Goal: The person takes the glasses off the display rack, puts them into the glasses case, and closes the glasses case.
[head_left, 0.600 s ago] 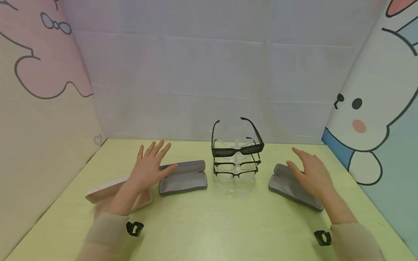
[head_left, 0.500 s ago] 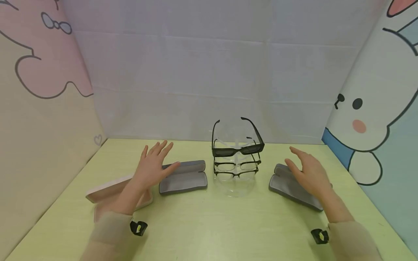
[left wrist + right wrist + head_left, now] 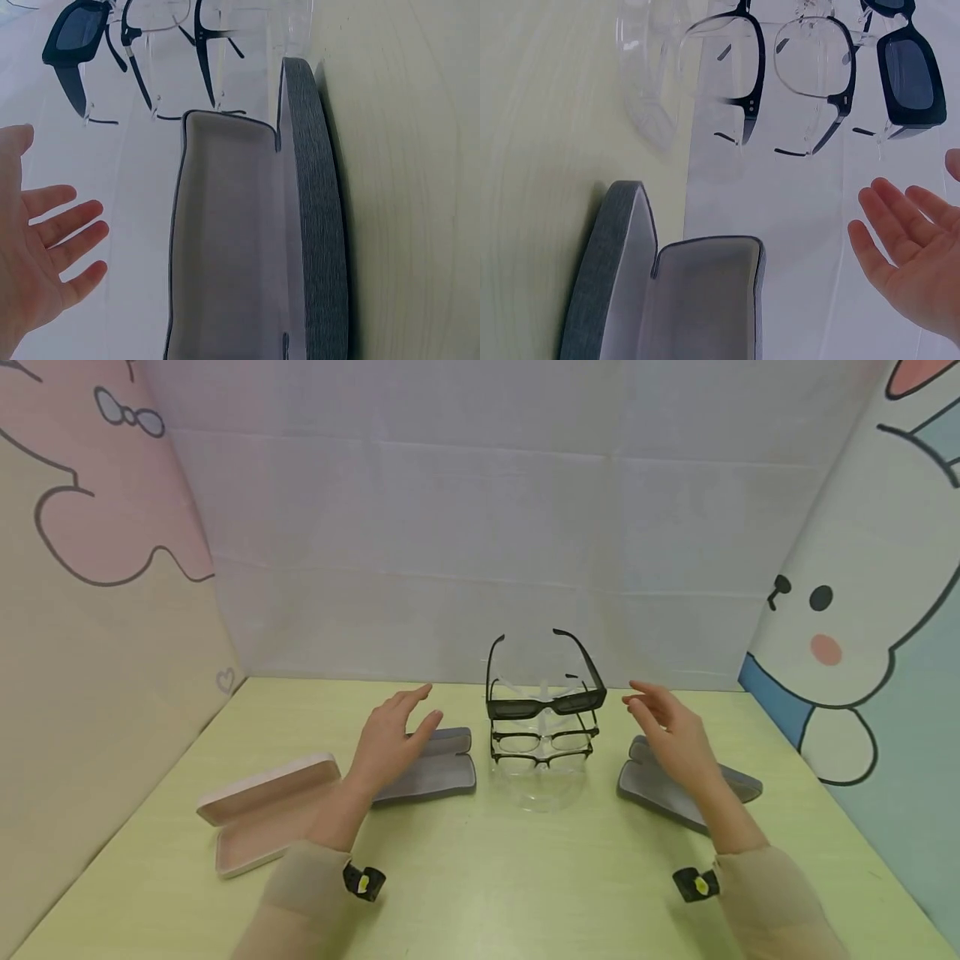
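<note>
A clear display stand (image 3: 542, 797) rises from the pale yellow-green counter (image 3: 517, 893). At the top of the stand sit thick black sunglasses (image 3: 547, 706), with the upper clear-lensed glasses (image 3: 545, 737) below them and the lower clear-lensed glasses (image 3: 542, 763) lowest; both clear pairs have dark upper rims.

The left hand (image 3: 388, 742) is in the air to the left of the stand, its grip wide, the thumb well apart from the fingers. It hides part of the left grey case (image 3: 438, 777), which lies lid up just left of the stand. The pink-lined case (image 3: 258, 827), also lid up, lies farther left of the stand.

To the right of the stand, the right hand (image 3: 675, 737) hangs near the sunglasses, its grip loose and fairly wide, fingers slightly bent. Below it the right grey case (image 3: 654, 787) lies lid up, angled to the right of the stand. Behind the stand hangs a creased white sheet (image 3: 480, 527).
</note>
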### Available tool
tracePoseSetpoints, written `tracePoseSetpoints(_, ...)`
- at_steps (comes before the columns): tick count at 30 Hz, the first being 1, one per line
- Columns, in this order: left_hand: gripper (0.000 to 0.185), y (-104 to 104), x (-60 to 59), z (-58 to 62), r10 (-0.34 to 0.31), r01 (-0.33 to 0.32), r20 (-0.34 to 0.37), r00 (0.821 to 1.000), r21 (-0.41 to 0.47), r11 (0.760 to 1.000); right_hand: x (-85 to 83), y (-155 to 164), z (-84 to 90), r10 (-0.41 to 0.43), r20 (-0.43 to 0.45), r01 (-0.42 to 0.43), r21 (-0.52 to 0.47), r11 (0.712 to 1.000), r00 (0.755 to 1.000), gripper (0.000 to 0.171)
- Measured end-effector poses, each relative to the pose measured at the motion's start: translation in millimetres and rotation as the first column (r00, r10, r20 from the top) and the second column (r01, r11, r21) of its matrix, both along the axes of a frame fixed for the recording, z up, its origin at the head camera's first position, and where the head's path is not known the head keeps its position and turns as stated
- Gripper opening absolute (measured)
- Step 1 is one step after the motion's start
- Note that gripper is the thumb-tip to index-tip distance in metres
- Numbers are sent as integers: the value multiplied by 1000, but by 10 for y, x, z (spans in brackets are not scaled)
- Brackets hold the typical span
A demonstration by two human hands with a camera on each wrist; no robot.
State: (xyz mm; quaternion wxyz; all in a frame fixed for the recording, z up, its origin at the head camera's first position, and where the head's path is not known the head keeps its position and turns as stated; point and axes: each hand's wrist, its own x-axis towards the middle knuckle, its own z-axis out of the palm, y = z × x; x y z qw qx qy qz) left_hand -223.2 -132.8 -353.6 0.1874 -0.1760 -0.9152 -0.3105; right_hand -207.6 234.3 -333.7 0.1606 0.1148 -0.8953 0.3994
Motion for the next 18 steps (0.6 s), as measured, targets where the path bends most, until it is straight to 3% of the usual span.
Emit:
tracePoseSetpoints(11,44,324,-37,-10,-57,53,14,998,203,978,-41,-231,56,33,6,-32,-146,989,999,41)
tracePoseSetpoints(18,41,546,-32,-38,-98,80,36,995,333,939,-95,-313,58,26,18,-21,-241,970,1000,42)
